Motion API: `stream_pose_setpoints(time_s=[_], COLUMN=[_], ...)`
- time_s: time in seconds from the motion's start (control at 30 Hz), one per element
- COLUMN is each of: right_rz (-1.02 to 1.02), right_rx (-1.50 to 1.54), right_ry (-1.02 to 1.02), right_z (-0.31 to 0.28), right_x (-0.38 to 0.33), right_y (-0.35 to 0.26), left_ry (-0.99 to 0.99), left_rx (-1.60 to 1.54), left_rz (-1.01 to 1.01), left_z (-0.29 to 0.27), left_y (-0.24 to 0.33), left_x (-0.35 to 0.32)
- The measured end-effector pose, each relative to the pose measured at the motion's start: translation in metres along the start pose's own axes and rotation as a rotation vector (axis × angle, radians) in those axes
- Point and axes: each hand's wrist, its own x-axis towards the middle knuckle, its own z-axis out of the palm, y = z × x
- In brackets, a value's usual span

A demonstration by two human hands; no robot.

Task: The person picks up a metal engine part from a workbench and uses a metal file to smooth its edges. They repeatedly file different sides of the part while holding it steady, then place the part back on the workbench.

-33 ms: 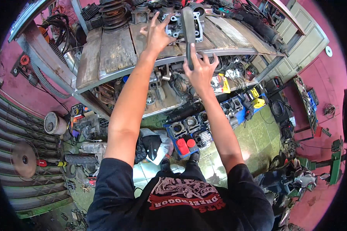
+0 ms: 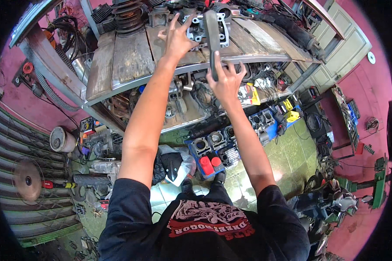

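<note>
Room over left planks, bar crossing casting

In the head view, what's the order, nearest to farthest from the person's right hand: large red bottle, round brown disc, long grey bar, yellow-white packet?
1. Long grey bar: gripped in the right hand.
2. Yellow-white packet: just below, to the right.
3. Large red bottle: farther below, slightly left.
4. Round brown disc: far left.

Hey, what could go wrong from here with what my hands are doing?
The long flat grey tool in your right hand could slip and catch your left hand, whose fingers are beside the metal engine part.
That part might also shift on the wooden planks, since no clamp shows.
</note>
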Motion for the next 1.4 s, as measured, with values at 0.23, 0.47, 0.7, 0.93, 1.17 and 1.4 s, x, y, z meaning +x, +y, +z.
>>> stream_pose_setpoints(time_s=[0.23, 0.47, 0.7, 0.93, 1.17, 1.4], right_rz=[0.022, -0.029, 0.009, -0.052, -0.019, 0.000], right_rx=[0.031, -0.010, 0.036, -0.011, 0.027, 0.005], right_ry=[-0.036, -0.017, -0.022, 0.020, -0.109, -0.091], right_z=[-0.005, 0.002, -0.007, 0.001, -0.014, -0.011], right_x=[-0.024, 0.002, -0.022, 0.003, -0.043, -0.043], right_y=[0.002, 0.009, 0.002, 0.010, 0.000, 0.010], left_ry=[0.040, 0.111, 0.059, 0.018, 0.066, 0.042], left_rx=[-0.003, -0.001, -0.009, -0.020, -0.002, 0.013], left_rz=[0.008, 0.029, 0.015, -0.007, 0.054, 0.057], left_z=[0.002, 0.007, 0.007, 0.006, 0.004, 0.002], left_y=[-0.002, -0.003, -0.012, -0.003, -0.008, -0.005], left_x=[-0.001, 0.000, -0.002, 0.002, -0.001, 0.002])
